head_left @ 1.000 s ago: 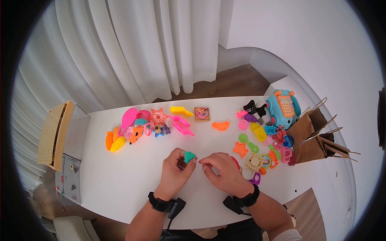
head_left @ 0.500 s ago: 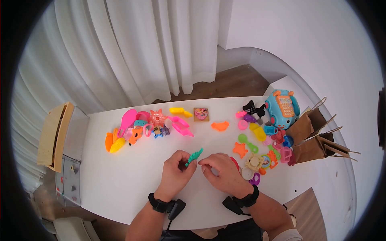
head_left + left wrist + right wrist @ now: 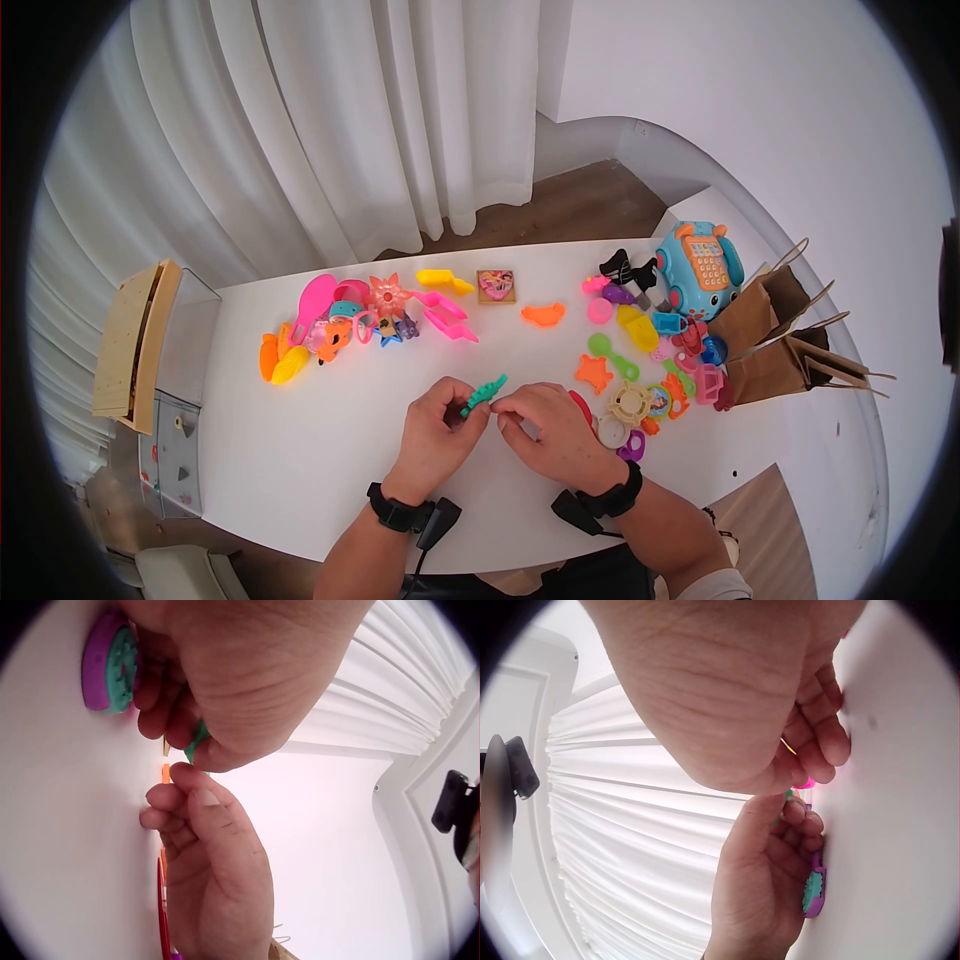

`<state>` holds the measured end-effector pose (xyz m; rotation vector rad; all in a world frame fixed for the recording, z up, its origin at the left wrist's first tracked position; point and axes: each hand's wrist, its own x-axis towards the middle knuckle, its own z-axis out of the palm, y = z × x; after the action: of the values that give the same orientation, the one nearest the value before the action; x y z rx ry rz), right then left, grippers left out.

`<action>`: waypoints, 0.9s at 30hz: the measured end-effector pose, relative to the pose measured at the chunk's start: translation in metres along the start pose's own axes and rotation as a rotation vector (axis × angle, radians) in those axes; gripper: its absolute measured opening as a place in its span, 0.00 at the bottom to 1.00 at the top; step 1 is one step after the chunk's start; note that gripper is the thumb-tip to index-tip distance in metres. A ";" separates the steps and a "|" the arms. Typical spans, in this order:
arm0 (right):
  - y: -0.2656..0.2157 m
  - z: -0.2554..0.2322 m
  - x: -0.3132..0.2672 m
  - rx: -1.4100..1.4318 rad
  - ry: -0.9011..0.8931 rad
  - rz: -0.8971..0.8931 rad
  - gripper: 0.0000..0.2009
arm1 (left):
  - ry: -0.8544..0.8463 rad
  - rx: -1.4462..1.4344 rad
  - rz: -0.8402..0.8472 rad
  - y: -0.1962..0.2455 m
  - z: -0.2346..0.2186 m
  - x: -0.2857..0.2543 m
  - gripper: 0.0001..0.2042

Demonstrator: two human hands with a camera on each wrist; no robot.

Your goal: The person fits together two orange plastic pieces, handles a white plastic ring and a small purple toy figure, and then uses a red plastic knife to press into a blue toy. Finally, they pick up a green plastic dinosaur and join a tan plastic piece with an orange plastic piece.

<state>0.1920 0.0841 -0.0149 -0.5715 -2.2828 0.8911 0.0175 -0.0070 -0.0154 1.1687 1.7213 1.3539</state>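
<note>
My left hand (image 3: 437,428) pinches a small green toy (image 3: 484,394) with a jagged edge between thumb and fingers, above the table near its front. The toy slants up and to the right. Close beside it is my right hand (image 3: 553,428), fingers loosely curled and nothing visible in them, its fingertips right at the left hand's thumb. In the left wrist view the toy (image 3: 196,742) is mostly hidden by the left hand. A purple toy brush with teal bristles (image 3: 105,667) lies by the left fingers; in the head view the left hand hides it.
At the back left are a pink paddle (image 3: 316,296) and other toys. An orange piece (image 3: 543,315) and a small picture box (image 3: 496,286) lie mid-back. Several toys, a toy phone (image 3: 705,270) and paper bags (image 3: 765,330) crowd the right; wooden-topped drawers (image 3: 150,345) stand left.
Between the left fingers, the green toy has turned from a compact, bunched look to slanting up and right. Both hands stay in nearly the same place.
</note>
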 end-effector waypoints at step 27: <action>-0.001 0.001 0.000 0.015 0.014 -0.014 0.08 | -0.014 0.075 0.092 0.002 0.000 0.000 0.05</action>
<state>0.1911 0.0836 -0.0147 -0.5536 -2.2628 0.8937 0.0176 -0.0068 -0.0133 1.3111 1.7407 1.3418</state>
